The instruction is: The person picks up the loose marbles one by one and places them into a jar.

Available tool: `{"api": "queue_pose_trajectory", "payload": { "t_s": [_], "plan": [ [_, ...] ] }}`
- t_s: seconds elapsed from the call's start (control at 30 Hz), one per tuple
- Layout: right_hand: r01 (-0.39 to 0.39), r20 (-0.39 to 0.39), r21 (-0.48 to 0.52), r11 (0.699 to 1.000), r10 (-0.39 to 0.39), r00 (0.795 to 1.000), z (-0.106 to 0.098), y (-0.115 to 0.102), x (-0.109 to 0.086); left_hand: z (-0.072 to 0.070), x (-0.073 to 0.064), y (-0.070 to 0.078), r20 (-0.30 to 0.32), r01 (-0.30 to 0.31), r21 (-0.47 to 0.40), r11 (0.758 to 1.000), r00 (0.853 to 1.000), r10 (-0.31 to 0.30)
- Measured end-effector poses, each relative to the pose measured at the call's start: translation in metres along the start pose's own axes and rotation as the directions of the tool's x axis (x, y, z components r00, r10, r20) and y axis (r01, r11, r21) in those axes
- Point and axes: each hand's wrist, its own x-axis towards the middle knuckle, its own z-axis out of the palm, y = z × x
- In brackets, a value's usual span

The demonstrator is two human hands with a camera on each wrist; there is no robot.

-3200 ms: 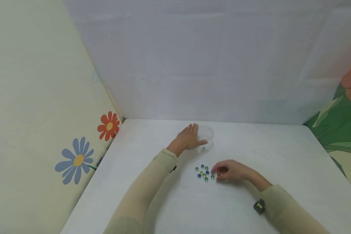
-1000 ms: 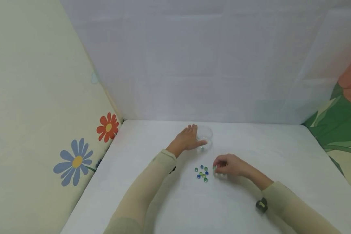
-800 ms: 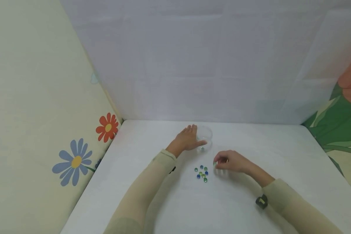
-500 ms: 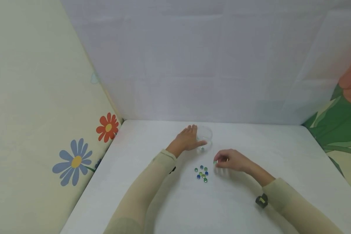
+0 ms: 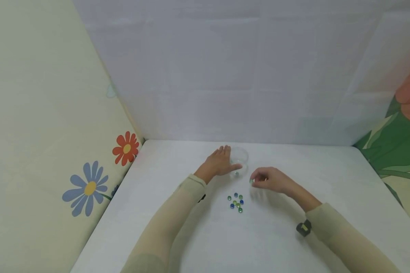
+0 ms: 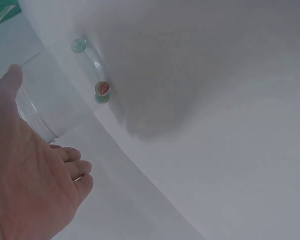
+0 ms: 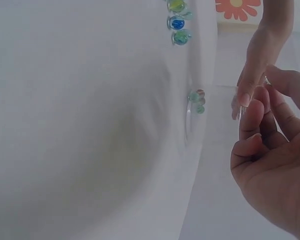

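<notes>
A clear jar (image 5: 240, 153) stands near the back of the white table. My left hand (image 5: 219, 161) holds it from the left, thumb in front and fingers on the far side. In the left wrist view, a few marbles lie at the jar's bottom, including a red-striped marble (image 6: 104, 88) and a pale green marble (image 6: 79, 45). My right hand (image 5: 271, 179) is raised to the right of the jar, pinching a pale green marble (image 5: 251, 182) between thumb and fingertips. In the right wrist view, the fingers mostly hide that marble.
Several blue, green and yellow marbles (image 5: 235, 203) lie loosely clustered on the white table (image 5: 205, 242), in front of the jar. A white backdrop (image 5: 205, 76) rises behind the table. Flower-patterned panels stand at the left and right sides.
My right hand has picked up a green marble from the right edge of the cluster and lifted it toward the jar. The left hand has stayed at the jar.
</notes>
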Motion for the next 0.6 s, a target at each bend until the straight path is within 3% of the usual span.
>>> {"api": "queue_pose_trajectory", "payload": {
  "t_s": [0.6],
  "plan": [
    [0.013, -0.026, -0.002, 1.0, -0.013, 1.0, -0.023, -0.013, 0.015, 0.0, -0.001, 0.001, 0.003, 0.004, -0.002, 1.0, 1.0, -0.004]
  ]
}}
